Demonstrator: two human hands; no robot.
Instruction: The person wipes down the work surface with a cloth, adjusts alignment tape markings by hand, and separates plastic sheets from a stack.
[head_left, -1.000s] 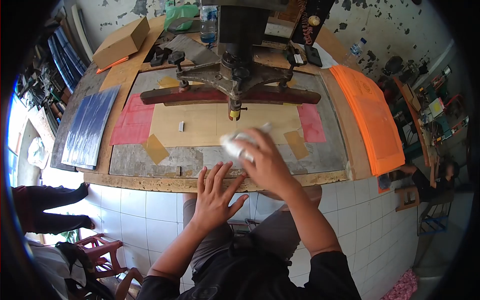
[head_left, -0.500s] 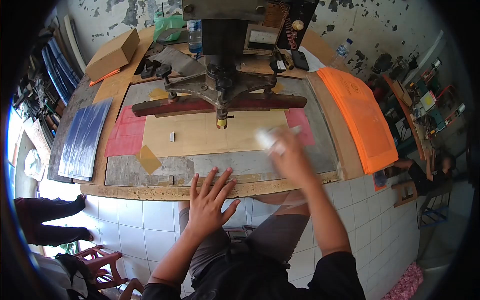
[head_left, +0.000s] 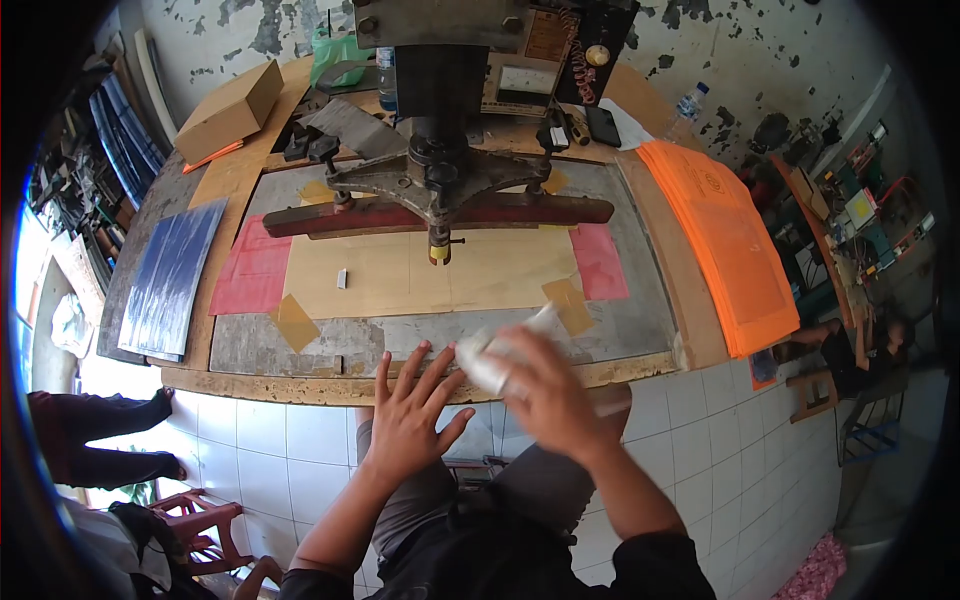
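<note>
A crumpled white cloth is at the lower middle of the frame, over the front edge of the table. The right hand, blurred, has its fingers curled over the cloth and grips it. The left hand is open, palm down, fingers spread, fingertips on the table edge just beside the cloth; it holds nothing.

Beyond the hands, a beige sheet lies across the centre, with a pink piece at its left end and another pink piece at its right. A small white piece lies on the sheet. A metal bar spans above its far side.

At upper left, a brown cardboard box looks closed, so its contents cannot be seen. Right of it, a green plastic bag slumps, its contents hidden, near a clear bottle partly behind the press. Another clear bottle leans at upper right; how full it is cannot be told. A dark phone lies near it, and an orange stack fills the table's right side. Blue sheets lie at left.
</note>
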